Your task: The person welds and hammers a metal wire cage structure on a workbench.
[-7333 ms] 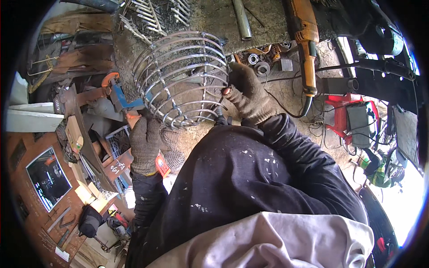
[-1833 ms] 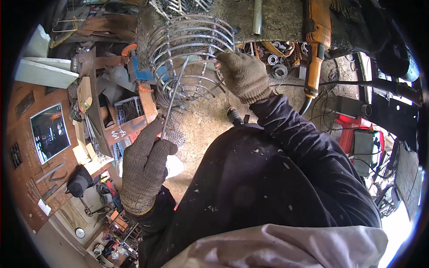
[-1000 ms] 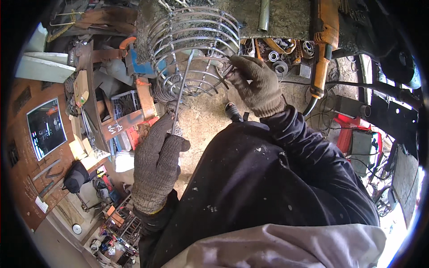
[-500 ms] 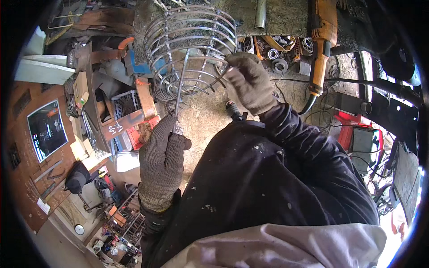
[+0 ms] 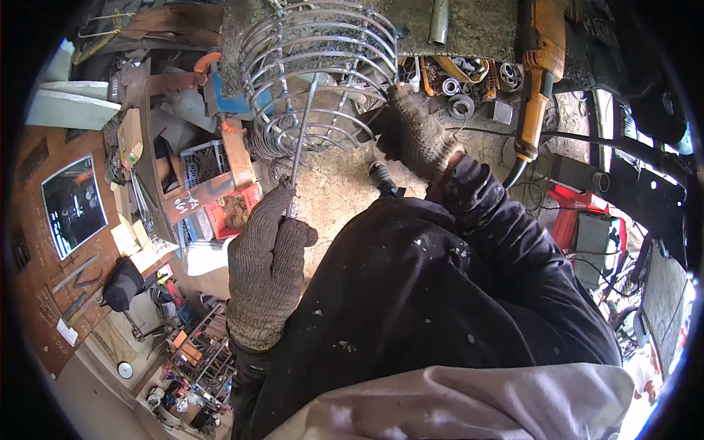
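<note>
A round cage of bent metal rods, with several rings joined by uprights, lies at the top centre against the bench. My left hand, in a brown knitted glove, is closed around the lower end of a thin straight metal rod. That rod slants up across the cage's near side, its paler tip over the rings; whether it touches them I cannot tell. My right hand, gloved alike, grips the cage's right edge near the loose ring ends. Its fingers are partly hidden and blurred.
An orange power tool with a cable hangs at the bench's right. A metal tube lies on the bench; bearings sit below. Crates and scrap stand left. My sandalled foot shows on the floor.
My right hand has turned at the wrist and shifted slightly right along the cage's edge. The left hand keeps its hold on the rod. The whole view has shifted a little.
</note>
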